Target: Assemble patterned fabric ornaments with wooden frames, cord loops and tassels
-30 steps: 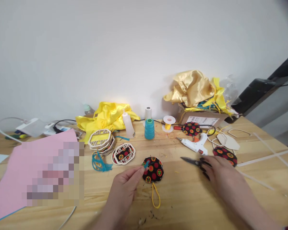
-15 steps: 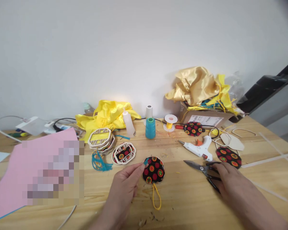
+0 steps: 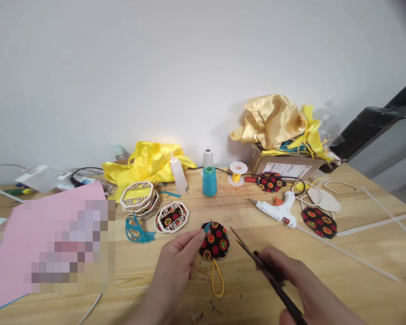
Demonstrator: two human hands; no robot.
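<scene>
My left hand [image 3: 177,264] pinches a small teal piece [image 3: 207,227] at the left edge of a round black patterned fabric piece [image 3: 215,240] lying on the wooden table [image 3: 325,280]. A yellow cord loop [image 3: 218,279] trails from that piece toward me. My right hand [image 3: 296,284] is closed round the handles of black scissors [image 3: 257,259]. Their blades point up and left, with the tip just right of the fabric piece.
A white glue gun [image 3: 276,210] and more patterned fabric pieces [image 3: 318,222] lie at the right. Behind are a teal thread spool [image 3: 209,181], a stack of wooden lattice frames [image 3: 138,198], a teal tassel [image 3: 137,228], yellow cloth [image 3: 149,164] and a cardboard box [image 3: 284,167]. Pink paper [image 3: 47,239] covers the left.
My right hand has picked the scissors up from the table at the right and brought them left, close to the fabric piece. My left hand keeps its pinch.
</scene>
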